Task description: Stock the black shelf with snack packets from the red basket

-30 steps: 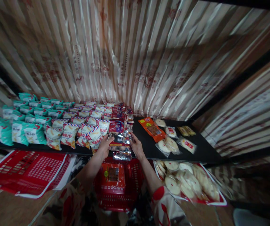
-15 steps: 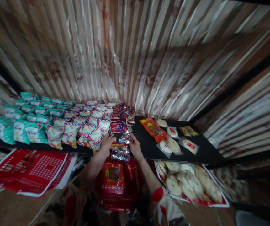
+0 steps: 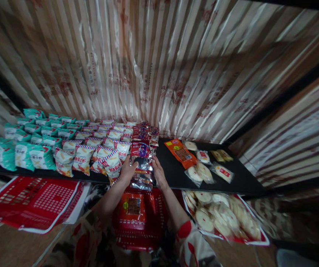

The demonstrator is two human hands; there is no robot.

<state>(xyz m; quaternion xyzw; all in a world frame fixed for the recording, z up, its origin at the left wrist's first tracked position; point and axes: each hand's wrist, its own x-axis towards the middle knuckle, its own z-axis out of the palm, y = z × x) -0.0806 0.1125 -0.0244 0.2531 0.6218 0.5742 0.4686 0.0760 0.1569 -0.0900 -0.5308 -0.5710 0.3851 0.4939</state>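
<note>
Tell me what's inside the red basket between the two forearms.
An orange packet shows inside the red basket. Whatever lies beneath that packet is covered, and the black shelf and shiny packets seem to hide the basket's far end.

Dim light; pale glare streaks the glossy brown-and-white striped plastic sheeting (image 3: 145, 70), a soft shadow crossing its upper right. Dark-red-and-silver foil packets (image 3: 140, 157) glint faintly. Wide-angle stretching and blur smear the edges.

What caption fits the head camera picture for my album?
Left hand and right hand flank dark red packets on a black shelf.
</note>
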